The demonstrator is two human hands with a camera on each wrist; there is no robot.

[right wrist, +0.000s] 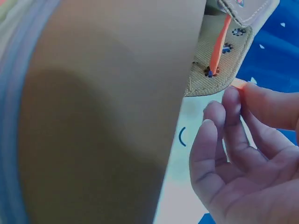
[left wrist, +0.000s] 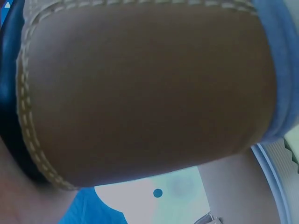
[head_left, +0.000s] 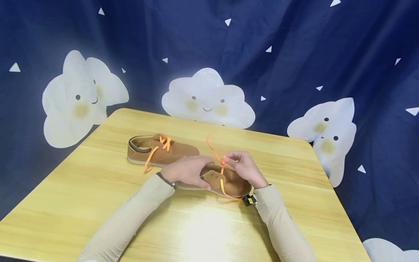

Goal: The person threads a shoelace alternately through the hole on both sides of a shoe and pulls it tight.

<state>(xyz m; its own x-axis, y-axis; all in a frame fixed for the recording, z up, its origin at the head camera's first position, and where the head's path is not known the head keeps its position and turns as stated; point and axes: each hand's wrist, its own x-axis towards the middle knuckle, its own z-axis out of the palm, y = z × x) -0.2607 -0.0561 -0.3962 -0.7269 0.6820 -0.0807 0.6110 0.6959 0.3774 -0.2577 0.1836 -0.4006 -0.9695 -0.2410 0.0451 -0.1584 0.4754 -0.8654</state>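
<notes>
Right hand [head_left: 245, 168]: thumb and forefinger pinch an orange lace [right wrist: 217, 49] just beyond the edge of an eyelet flap; the remaining fingers are loosely curved and hold nothing. Left hand [head_left: 188, 169]: it grips the rear part of the near shoe [head_left: 237, 182], thumb on the near side, most of the fingers hidden from view. The near shoe lies before the person, toe to the right. Its lace enters one eyelet of a flap; further eyelets [right wrist: 227, 48] alongside appear to carry none.

Risks, in the inspector's judgement. The pinch is narrow, so a tug could slip the lace from the fingertips. Pulling one end too far could leave the two lengths uneven or draw the short end out. The other end runs down the shoe's near side, close to a black device [head_left: 249, 200] at the right cuff, and could snag there when the wrist lifts. Should the left hand's hold loosen, a pull on the lace could twist the shoe.

Farther out on the wooden table [head_left: 82, 182], behind and to the left, stands a second shoe [head_left: 183, 151], laced in orange, one end trailing; an elbow could catch it.
</notes>
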